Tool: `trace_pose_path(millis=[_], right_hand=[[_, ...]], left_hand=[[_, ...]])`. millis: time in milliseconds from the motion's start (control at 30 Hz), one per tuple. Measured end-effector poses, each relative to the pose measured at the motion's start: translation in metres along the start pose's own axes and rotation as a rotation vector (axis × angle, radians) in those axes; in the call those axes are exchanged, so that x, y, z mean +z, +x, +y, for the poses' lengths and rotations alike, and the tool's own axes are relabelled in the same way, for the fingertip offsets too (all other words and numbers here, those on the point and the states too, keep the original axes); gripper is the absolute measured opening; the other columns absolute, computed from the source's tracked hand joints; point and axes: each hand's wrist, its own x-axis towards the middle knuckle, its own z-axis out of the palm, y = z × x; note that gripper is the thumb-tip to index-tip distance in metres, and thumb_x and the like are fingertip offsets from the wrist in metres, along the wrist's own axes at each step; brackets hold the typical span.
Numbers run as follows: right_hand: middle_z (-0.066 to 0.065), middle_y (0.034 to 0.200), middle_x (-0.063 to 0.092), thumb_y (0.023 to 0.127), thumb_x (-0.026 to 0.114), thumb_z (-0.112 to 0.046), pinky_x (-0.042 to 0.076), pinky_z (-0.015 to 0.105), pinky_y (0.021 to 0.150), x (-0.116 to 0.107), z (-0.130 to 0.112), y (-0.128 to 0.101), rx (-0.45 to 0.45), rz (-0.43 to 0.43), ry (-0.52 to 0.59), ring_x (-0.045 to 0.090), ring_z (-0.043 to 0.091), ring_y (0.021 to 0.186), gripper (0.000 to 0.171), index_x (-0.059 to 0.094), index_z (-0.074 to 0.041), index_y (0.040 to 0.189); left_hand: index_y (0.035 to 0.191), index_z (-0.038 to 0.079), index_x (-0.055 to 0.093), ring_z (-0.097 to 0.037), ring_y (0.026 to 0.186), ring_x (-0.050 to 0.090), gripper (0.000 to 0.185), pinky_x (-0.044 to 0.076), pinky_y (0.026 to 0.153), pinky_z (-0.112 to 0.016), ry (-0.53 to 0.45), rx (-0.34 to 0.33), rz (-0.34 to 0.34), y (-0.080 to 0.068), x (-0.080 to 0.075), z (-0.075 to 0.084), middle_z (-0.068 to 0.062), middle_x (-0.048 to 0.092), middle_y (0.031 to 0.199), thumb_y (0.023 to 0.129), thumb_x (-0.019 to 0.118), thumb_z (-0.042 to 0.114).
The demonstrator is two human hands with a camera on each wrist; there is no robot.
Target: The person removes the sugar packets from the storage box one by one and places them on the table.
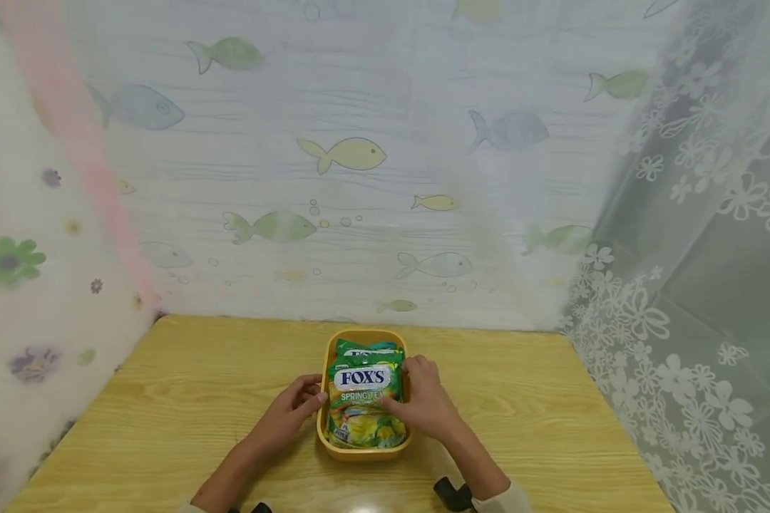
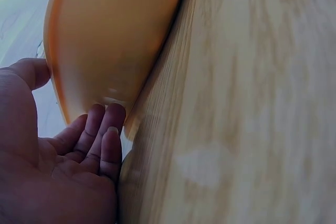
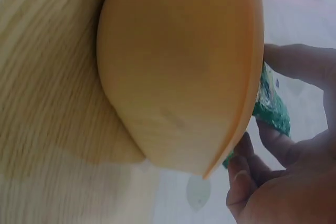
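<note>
A yellow-orange plastic container (image 1: 363, 454) with rounded corners stands on the table and holds green candy bags. The front candy bag (image 1: 364, 399) reads FOX'S and Spring Tea; another candy bag (image 1: 368, 349) shows partly behind it. My right hand (image 1: 428, 402) grips the front bag at its right side, thumb on its face and fingers over by the container's right rim. In the right wrist view, green wrapper (image 3: 274, 109) shows between thumb and fingers. At the container's left side is my left hand (image 1: 289, 413), its thumb touching the rim and its loosely bent fingers against the outer wall (image 2: 113, 40).
The wood-grain table (image 1: 520, 399) extends around the container. A pale curtain (image 1: 359, 192) printed with fish hangs along the back edge, and a lace-flowered sheet (image 1: 693, 342) borders the right. Black wrist-mounted parts (image 1: 453, 493) show at the bottom.
</note>
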Motion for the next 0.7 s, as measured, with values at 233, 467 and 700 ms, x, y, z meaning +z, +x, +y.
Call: trace_pose_path(millis=[233, 467, 700], right_hand=[[0.004, 0.106, 0.069, 0.1, 0.075, -0.027, 0.05, 0.029, 0.072, 0.0055, -0.0036, -0.0034, -0.08, -0.102, 0.152, 0.059, 0.012, 0.08, 0.048, 0.046, -0.009, 0.134], [0.011, 0.121, 0.075, 0.098, 0.076, -0.017, 0.058, 0.03, 0.082, 0.0085, -0.0075, -0.0046, -0.09, -0.176, 0.237, 0.073, 0.012, 0.096, 0.081, 0.024, -0.009, 0.16], [0.017, 0.134, 0.069, 0.098, 0.073, -0.011, 0.059, 0.036, 0.086, 0.0098, -0.0063, -0.0026, -0.043, -0.196, 0.26, 0.071, 0.026, 0.112, 0.082, 0.022, -0.004, 0.161]], left_hand=[[0.15, 0.006, 0.053, -0.02, 0.114, 0.061, 0.055, 0.053, 0.096, -0.034, 0.036, -0.003, 0.015, -0.0023, -0.0003, -0.0014, -0.008, 0.062, 0.124, 0.107, 0.064, 0.04], [0.15, 0.006, 0.052, -0.02, 0.112, 0.062, 0.055, 0.053, 0.095, -0.034, 0.042, 0.004, 0.005, -0.0022, 0.0018, -0.0027, -0.009, 0.062, 0.124, 0.108, 0.063, 0.04], [0.149, 0.005, 0.054, -0.019, 0.109, 0.062, 0.053, 0.052, 0.095, -0.036, 0.056, 0.016, 0.015, -0.0033, 0.0013, 0.001, -0.009, 0.063, 0.122, 0.108, 0.063, 0.038]])
